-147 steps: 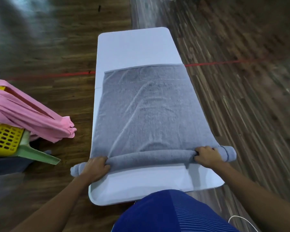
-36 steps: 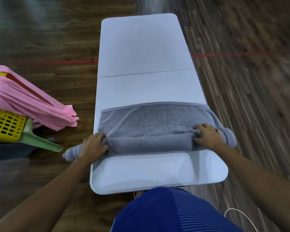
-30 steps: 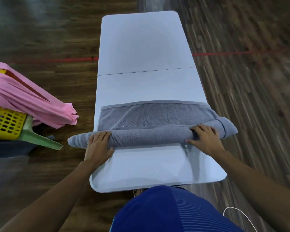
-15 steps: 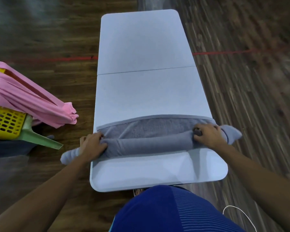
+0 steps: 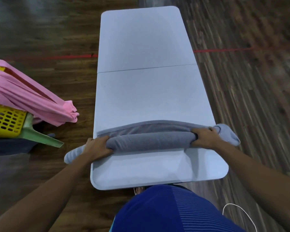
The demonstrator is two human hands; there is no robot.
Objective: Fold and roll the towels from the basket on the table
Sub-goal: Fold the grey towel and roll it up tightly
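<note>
white folding table [image 5: 146, 91] on wood floor [image 5: 241, 97]; grey towel [image 5: 149, 139] rolled across near end.

— What's underfoot?
— A dark wood-plank floor [image 5: 40, 39], with a thin red line [image 5: 224, 50] crossing it from side to side.
— Furniture?
— A long pale folding table [image 5: 141, 39] with a seam across its middle. At the left is a green plastic piece [image 5: 44, 138], perhaps a stool's leg; the blur makes it hard to tell.
— Anything else?
— A white cable [image 5: 231, 204] on the floor, lower right.
</note>
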